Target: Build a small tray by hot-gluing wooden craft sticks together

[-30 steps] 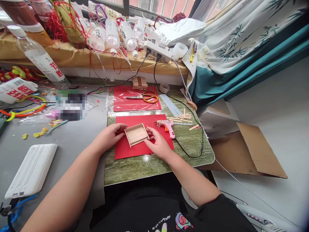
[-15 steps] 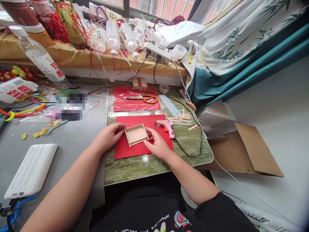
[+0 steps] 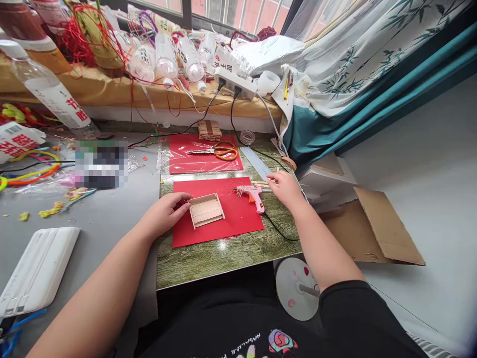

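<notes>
"Wood-grain bench (image 3: 208, 258); where's the craft-stick tray (image 3: 206, 211)?"
"Left of the glue gun (image 3: 257, 196), left hand's (image 3: 166, 215) fingers parted at its corner."
"Right hand (image 3: 286, 188)?"
"Right of the glue gun, by craft sticks (image 3: 258, 184); can't tell if pinching."

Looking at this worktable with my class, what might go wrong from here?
If the nozzle of the pink glue gun is hot, the right hand, close by, might brush it and get burned.

The black cord passes behind the right forearm, which might snag it and drag the gun.

That drag might push the nozzle towards the wooden tray.
</notes>
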Demonstrator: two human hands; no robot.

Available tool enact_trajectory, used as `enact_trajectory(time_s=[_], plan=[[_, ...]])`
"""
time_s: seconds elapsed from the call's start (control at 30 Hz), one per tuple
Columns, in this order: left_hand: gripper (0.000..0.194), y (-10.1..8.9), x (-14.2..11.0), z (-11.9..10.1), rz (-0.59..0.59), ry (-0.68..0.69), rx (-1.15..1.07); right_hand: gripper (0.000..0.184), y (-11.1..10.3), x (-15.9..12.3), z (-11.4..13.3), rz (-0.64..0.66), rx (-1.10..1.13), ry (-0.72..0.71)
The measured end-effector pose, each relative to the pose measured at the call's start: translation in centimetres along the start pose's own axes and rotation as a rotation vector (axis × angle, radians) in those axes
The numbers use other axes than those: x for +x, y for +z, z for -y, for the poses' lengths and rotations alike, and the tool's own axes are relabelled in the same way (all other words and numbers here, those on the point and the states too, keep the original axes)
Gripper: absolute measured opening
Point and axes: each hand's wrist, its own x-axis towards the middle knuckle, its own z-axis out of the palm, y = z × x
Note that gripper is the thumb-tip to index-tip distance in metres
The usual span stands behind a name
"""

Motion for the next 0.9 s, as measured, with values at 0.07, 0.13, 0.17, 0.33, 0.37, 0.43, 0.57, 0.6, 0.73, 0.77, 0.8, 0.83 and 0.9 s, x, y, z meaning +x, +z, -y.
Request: enact_trajectory(time_s=[0.07,0.13,0.17,0.33,0.37,0.43,0.57,0.6,0.73,0.77,0.8,0.83,0.9], plan=[[0.051,0.0,0.0,0.0,0.003,0.005,0.006,0.031,0.1,1.8,-1.1,0.179,-0.197,-0.09],[0.05,-0.1,0.0,-0.1,0.001,0.007,0.007,0.026,0.6,3.1,-1.1,0.271,-0.252,-0.133],[0.05,-0.1,0.0,-0.1,0.001,0.01,0.007,0.024,0.9,3.7,-1.0,0.298,-0.261,-0.141],[0.05,-0.2,0.0,-0.1,0.01,0.039,0.005,0.017,1.7,5.6,-0.3,0.359,-0.303,-0.117],[0.049,-0.2,0.0,-0.1,0.011,0.038,0.003,0.017,1.7,5.8,-0.3,0.367,-0.312,-0.107],[0.047,-0.2,-0.1,-0.2,-0.003,0.021,-0.01,0.017,1.6,6.1,-0.2,0.379,-0.329,-0.091],[0.043,-0.3,-0.4,-0.5,-0.065,-0.028,-0.043,0.018,1.5,5.8,0.3,0.383,-0.356,-0.07],[0.043,-0.3,-0.4,-0.6,-0.072,-0.031,-0.046,0.019,1.5,5.6,0.5,0.379,-0.363,-0.066],[0.046,-0.3,-0.5,-0.6,-0.071,-0.025,-0.055,0.024,1.8,4.7,1.3,0.335,-0.388,-0.06],[0.046,-0.3,-0.5,-0.5,-0.066,-0.022,-0.056,0.026,1.8,4.6,1.4,0.318,-0.39,-0.062],[0.046,-0.3,-0.5,-0.4,-0.059,-0.017,-0.054,0.027,1.9,4.4,1.6,0.299,-0.389,-0.065],[0.046,-0.3,-0.4,-0.3,-0.052,-0.012,-0.053,0.027,1.8,4.2,1.8,0.276,-0.387,-0.068],[0.045,-0.2,-0.3,-0.2,-0.045,-0.007,-0.054,0.028,1.4,3.9,2.3,0.214,-0.379,-0.068]])
